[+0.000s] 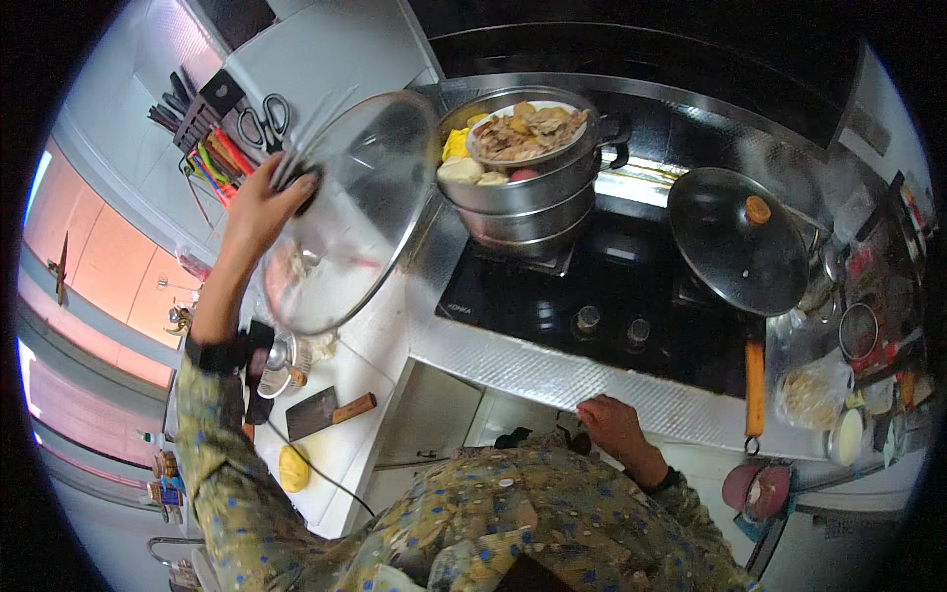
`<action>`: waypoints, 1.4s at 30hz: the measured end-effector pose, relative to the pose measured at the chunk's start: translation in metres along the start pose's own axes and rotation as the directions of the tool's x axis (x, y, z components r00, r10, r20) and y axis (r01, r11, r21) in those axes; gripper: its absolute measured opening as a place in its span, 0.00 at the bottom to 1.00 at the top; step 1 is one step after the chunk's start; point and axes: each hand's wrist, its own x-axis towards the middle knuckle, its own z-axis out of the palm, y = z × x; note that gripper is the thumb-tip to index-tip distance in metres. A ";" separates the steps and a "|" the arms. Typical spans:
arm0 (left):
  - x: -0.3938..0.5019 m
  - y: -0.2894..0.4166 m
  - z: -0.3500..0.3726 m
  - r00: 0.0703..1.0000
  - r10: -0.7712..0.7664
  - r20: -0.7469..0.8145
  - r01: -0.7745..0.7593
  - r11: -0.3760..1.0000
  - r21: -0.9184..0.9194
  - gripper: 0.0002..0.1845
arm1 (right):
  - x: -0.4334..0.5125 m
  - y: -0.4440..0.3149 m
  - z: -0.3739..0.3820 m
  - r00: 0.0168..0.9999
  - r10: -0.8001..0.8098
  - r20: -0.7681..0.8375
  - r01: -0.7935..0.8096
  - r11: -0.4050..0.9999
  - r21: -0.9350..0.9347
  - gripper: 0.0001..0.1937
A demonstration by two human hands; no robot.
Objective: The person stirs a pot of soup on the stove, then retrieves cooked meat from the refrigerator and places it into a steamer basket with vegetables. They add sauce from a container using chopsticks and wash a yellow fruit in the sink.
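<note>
My left hand (259, 203) grips the dark knob of a large glass pot lid (370, 185), which is raised and tilted left of the steamer. Thin pale sticks, blurred, show at the same hand. A stacked stainless-steel steamer pot (521, 211) stands uncovered on the black cooktop (533, 303). Inside it, a white plate of cooked sliced food (529, 133) rests above pale rounded pieces (460, 171) and yellow pieces (455, 145). Low by the counter's front edge is my right hand (618, 436), fingers curled; whether it holds anything is hidden.
Right of the steamer sits a pan with a glass lid (732, 244), its orange handle (754, 388) jutting over the counter front. A cleaver (314, 414) and a yellow lump (294, 468) lie on the left counter. Scissors (264, 120) and knives hang on a wall rack (196, 122).
</note>
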 end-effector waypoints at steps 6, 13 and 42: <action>0.105 0.085 0.111 0.952 0.203 0.230 -0.249 0.950 0.189 0.32 | -0.042 0.041 -0.024 0.984 0.049 -0.173 -0.069 0.991 -0.113 0.05; 0.172 0.110 0.201 0.891 0.275 0.362 -0.370 0.901 0.226 0.36 | -0.078 0.030 -0.028 0.815 0.452 -0.363 -0.451 0.888 0.094 0.05; 0.181 0.074 0.236 0.781 0.301 0.547 -0.426 0.898 0.114 0.30 | -0.044 0.007 -0.046 0.745 0.491 -0.452 -0.501 0.859 0.107 0.04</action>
